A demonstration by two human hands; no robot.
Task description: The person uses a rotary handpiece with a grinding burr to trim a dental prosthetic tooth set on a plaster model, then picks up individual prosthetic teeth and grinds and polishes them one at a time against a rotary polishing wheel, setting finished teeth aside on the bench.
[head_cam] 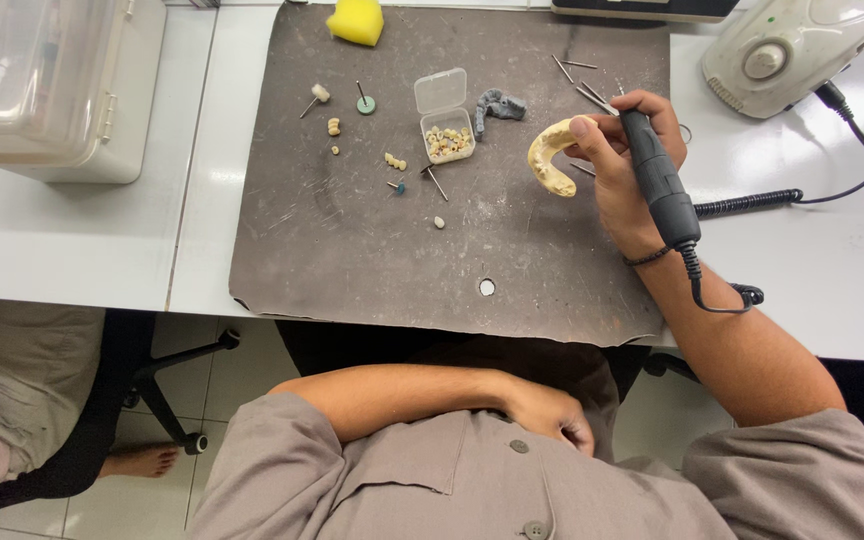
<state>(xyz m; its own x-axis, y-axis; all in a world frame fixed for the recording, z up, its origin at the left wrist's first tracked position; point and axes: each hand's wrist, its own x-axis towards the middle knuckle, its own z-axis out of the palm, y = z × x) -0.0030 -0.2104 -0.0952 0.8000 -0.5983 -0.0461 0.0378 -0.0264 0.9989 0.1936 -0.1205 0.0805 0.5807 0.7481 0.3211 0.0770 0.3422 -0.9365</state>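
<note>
- One hand did the work: the right hand (620,165) clasped a dark rotary handpiece (660,185) and pinched a cream dental arch cast (550,157) at upper right of centre.
- The left hand (550,415) rested curled against the grey shirt, holding nothing.
- We judged the trimming mid-course; loose tooth pieces (393,161) and burs (580,85) lay unsorted on the dark mat (352,250).
- A small clear box (445,117), lid up, held teeth at upper centre.
- A yellow sponge (356,21) sat at top; a white case (52,85) at upper left.
</note>
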